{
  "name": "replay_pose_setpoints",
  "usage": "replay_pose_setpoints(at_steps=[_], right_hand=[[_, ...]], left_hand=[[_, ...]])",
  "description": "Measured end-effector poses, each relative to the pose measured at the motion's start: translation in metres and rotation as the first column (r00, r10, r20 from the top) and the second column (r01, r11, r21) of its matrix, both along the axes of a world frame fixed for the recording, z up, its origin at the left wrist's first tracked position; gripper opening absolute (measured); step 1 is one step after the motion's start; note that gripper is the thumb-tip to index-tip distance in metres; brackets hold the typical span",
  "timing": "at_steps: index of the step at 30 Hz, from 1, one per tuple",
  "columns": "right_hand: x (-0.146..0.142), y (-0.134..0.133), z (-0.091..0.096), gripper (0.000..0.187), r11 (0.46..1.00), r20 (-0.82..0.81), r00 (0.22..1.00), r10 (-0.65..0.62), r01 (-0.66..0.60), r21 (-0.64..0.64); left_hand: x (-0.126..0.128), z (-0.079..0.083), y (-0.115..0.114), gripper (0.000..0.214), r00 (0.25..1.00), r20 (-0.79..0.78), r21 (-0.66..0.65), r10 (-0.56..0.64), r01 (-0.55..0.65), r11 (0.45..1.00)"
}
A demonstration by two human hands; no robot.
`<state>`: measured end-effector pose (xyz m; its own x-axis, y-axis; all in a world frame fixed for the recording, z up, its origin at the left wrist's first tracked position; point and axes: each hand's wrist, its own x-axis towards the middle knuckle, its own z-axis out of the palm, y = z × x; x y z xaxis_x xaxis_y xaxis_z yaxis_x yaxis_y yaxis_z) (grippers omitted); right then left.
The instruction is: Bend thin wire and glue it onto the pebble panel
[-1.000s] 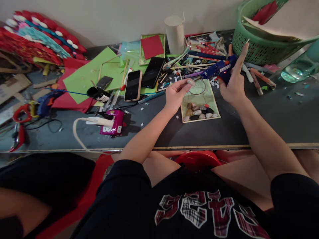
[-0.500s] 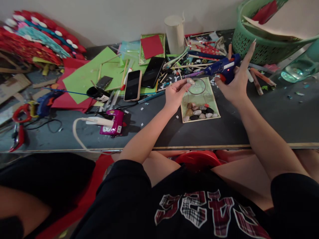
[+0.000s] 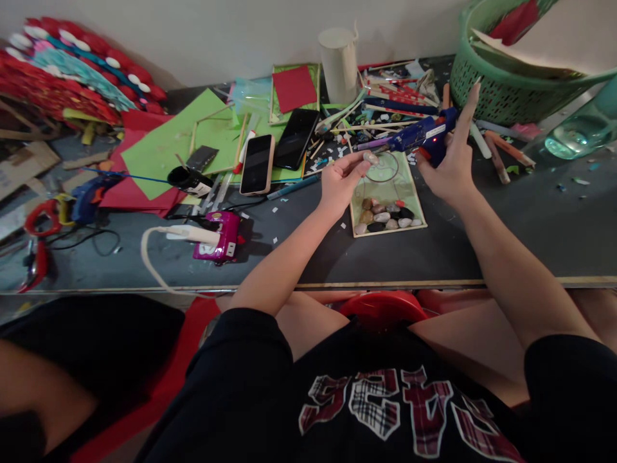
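My left hand (image 3: 341, 182) pinches a small pale stone (image 3: 370, 157) between thumb and fingers, just above the top edge of a light green card (image 3: 409, 193). A row of several glued stones (image 3: 385, 217) lies along the card's near edge, and a drawn circle sits above them. My right hand (image 3: 446, 167) grips a blue glue gun (image 3: 420, 134), index finger stretched up. The gun's nozzle points left at the pale stone, almost touching it.
Two phones (image 3: 257, 164) lie on green paper (image 3: 173, 138) to the left. A pink power strip (image 3: 219, 236) with a white cable sits near the table edge. A green basket (image 3: 501, 96), a paper roll (image 3: 340, 64), sticks and pens crowd the back. Another glue gun (image 3: 89, 196) lies far left.
My right hand took a firmer hold on the glue gun again and brought its nozzle back to the stone. My left hand has barely moved.
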<state>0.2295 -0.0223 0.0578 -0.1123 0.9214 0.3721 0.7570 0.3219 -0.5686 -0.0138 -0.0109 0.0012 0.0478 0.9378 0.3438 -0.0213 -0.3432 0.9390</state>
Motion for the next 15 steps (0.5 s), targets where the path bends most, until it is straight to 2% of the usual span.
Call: replay_pose_setpoints(at_steps=[3,11,15], right_hand=[[-0.0009,-0.0001,0.0008,0.107,0.999,-0.021,0.999,-0.03,0.031,0.024],[-0.0012,0.0013,-0.0003,0.109,1.0,-0.034,0.999,-0.022,0.023,0.012],[0.0004,0.0025,-0.0006,0.11,1.0,-0.03,0.999,-0.021,0.022,0.023]], left_hand=[[-0.0004,-0.0001,-0.0003,0.048,1.0,0.014,-0.016,-0.002,0.002,1.0],[0.0005,0.0013,-0.0007,0.06,0.999,0.032,0.003,0.008,-0.008,1.0],[0.0003,0.0027,-0.0008,0.058,1.0,0.023,0.01,0.003,-0.003,1.0]])
